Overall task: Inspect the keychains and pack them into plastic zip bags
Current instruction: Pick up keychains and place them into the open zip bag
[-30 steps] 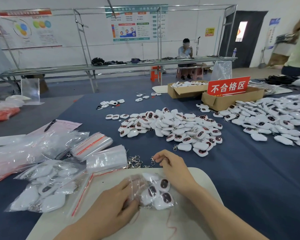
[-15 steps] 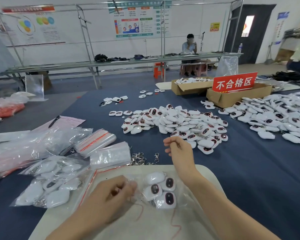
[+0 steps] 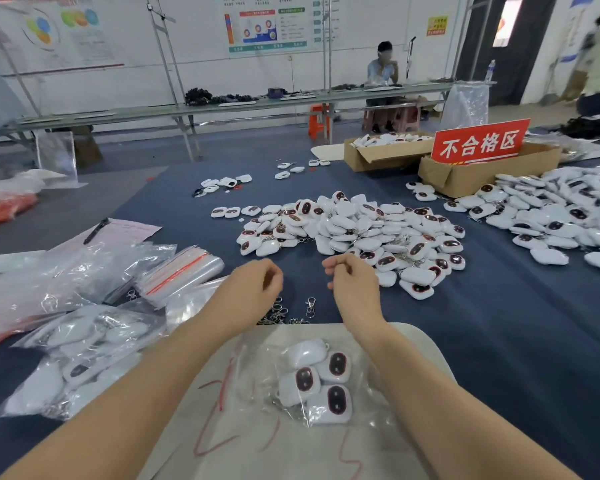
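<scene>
A clear zip bag (image 3: 257,372) lies on a white board (image 3: 420,344) between my forearms, with several white keychains (image 3: 314,381) showing dark red ovals inside it. Neither hand touches the bag. My left hand (image 3: 253,289) and my right hand (image 3: 354,289) hover beyond the board with loosely curled fingers, and I see nothing in either. The right hand is at the near edge of a big pile of loose keychains (image 3: 361,230). Loose metal clasps (image 3: 284,313) lie on the blue cloth between my wrists.
Stacks of empty red-striped zip bags (image 3: 181,271) and filled bags (image 3: 84,348) lie at the left. A pen on paper (image 3: 118,232) lies farther left. Cardboard boxes with a red sign (image 3: 480,143) and a second keychain pile (image 3: 551,216) are at the right.
My left hand let go of the bag and moved forward off the board. My right hand also moved forward to the pile's edge. The bag now lies on the board.
</scene>
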### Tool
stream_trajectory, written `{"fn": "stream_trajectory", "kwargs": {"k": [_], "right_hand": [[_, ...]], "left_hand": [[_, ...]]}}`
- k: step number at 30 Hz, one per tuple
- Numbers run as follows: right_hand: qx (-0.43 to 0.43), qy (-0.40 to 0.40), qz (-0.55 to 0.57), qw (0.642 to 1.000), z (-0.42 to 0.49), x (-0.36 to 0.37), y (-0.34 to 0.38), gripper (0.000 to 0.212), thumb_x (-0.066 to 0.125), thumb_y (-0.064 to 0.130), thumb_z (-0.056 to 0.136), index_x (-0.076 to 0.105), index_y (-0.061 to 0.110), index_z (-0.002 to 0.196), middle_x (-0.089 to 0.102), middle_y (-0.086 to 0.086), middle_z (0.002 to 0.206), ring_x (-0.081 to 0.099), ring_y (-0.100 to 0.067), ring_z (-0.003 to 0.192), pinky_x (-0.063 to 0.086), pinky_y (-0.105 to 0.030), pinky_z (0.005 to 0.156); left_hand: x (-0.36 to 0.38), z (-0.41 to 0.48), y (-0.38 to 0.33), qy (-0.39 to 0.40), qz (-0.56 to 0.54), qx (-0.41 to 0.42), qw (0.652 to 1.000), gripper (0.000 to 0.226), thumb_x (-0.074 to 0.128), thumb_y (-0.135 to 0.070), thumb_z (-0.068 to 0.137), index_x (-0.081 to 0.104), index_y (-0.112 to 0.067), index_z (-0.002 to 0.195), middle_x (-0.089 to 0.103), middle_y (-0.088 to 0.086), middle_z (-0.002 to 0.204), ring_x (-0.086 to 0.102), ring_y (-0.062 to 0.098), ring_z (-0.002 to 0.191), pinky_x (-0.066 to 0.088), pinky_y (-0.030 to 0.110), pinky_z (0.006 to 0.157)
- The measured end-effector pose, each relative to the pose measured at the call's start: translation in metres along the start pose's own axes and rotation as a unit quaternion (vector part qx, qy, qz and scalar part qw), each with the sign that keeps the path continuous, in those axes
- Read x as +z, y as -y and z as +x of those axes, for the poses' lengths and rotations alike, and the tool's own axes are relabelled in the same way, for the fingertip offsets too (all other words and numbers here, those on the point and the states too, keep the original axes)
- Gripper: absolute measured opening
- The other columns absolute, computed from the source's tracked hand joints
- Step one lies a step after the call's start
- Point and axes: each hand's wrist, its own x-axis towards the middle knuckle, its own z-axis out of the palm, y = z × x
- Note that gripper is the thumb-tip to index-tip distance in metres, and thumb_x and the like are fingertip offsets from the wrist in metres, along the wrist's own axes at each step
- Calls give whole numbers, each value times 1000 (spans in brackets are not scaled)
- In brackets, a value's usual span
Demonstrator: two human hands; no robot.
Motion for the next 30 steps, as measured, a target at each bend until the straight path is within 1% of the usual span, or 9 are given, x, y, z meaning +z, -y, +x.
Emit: {"fn": "stream_trajectory", "kwargs": {"k": [2, 4, 6, 9, 12, 18, 23, 26, 30], "right_hand": [[-2, 7, -20, 1000, 6, 3, 2, 38, 38, 5, 95, 64, 27, 80, 65, 10, 85, 63, -13, 79, 56, -39, 84], [-8, 20, -60, 998, 10, 4, -1, 37, 37, 7, 96, 63, 28, 80, 67, 7, 84, 63, -17, 77, 55, -40, 78], [-15, 20, -93, 995, 15, 3, -8, 36, 37, 8, 95, 63, 27, 81, 68, 3, 82, 62, -22, 72, 52, -38, 71], [-15, -1, -72, 997, 19, 1, -14, 34, 36, 6, 94, 63, 24, 81, 64, 0, 73, 58, -21, 66, 48, -35, 62], [-18, -1, -76, 997, 19, 2, -15, 33, 36, 8, 93, 62, 25, 81, 63, 2, 74, 58, -20, 68, 51, -38, 69], [-16, -3, -98, 995, 22, 5, -20, 33, 36, 12, 93, 63, 27, 83, 63, 7, 75, 55, -16, 66, 49, -35, 68], [-10, -6, -108, 994, 21, 6, -19, 34, 36, 13, 93, 63, 29, 81, 62, 11, 72, 52, -12, 61, 47, -32, 65], [-18, -4, -104, 994, 18, 5, -15, 35, 35, 11, 92, 64, 26, 82, 62, 11, 73, 52, -13, 61, 44, -32, 63], [-27, -1, -94, 995, 14, 2, -12, 35, 35, 7, 93, 65, 21, 82, 62, 11, 75, 64, -22, 70, 52, -38, 66]], "left_hand": [[9, 23, -1, -14, 63, 10, 998, 20, 48, -27, 100, 65, -22, 109, 65, -3, 105, 62, 20, 96, 48, 34, 82], [17, 44, 1, -18, 142, 6, 990, 30, 47, -26, 101, 59, -16, 126, 58, 8, 125, 55, 30, 114, 46, 42, 96], [24, 63, 6, 1, 194, -23, 981, 40, 48, -27, 100, 48, -14, 138, 45, 15, 141, 47, 38, 126, 41, 47, 100], [27, 89, 17, 43, 180, -85, 979, 63, 54, -39, 99, 27, -19, 153, 20, 18, 157, 32, 45, 138, 38, 55, 106], [29, 113, 28, 65, 150, -123, 979, 80, 56, -53, 96, 15, -24, 158, 7, 16, 163, 26, 47, 143, 36, 57, 110], [38, 140, 44, 99, 152, -93, 979, 74, 44, -54, 100, 13, -26, 160, 23, 14, 162, 26, 45, 146, 30, 55, 116], [40, 119, 48, 58, 146, -6, 988, 44, 45, -35, 104, 43, -20, 146, 44, 15, 147, 47, 39, 130, 42, 45, 104], [34, 97, 46, 65, 163, 40, 984, 33, 42, -30, 106, 49, -24, 137, 48, 7, 143, 52, 30, 125, 43, 39, 94], [24, 67, 40, 71, 183, 61, 979, 32, 39, -36, 107, 53, -27, 135, 55, 3, 138, 56, 29, 120, 45, 41, 98]]}}
